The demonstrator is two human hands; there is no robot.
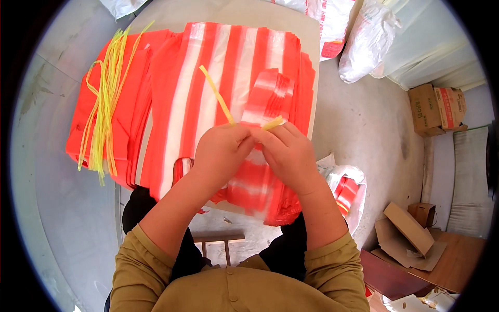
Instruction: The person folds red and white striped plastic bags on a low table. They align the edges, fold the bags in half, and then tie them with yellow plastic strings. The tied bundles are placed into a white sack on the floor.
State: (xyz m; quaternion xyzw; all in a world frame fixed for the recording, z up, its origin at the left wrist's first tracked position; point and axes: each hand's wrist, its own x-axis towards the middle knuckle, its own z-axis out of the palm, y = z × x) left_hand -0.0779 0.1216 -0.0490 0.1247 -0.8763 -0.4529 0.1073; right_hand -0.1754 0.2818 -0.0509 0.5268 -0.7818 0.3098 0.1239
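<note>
My left hand [221,151] and my right hand [288,158] meet over a bundle of red-and-white striped plastic bags [270,91]. Both have their fingers pinched on a yellow plastic strip [217,96]. One end of it sticks up beyond the left hand, and a short end shows at the right fingertips. The part between is hidden by my fingers, so whether it is knotted I cannot tell. Beneath lies a wide stack of striped plastic bags [205,57]. At its left, loose yellow strips [106,101] rest across a pile of red bags [138,52].
Right of the table [171,10], a white sack [359,179] on the floor holds striped bundles. White sacks [366,44] stand at the back right. Cardboard boxes [426,109] sit by the right wall, with opened cardboard [410,231] nearer. A wooden stool [221,238] is below my arms.
</note>
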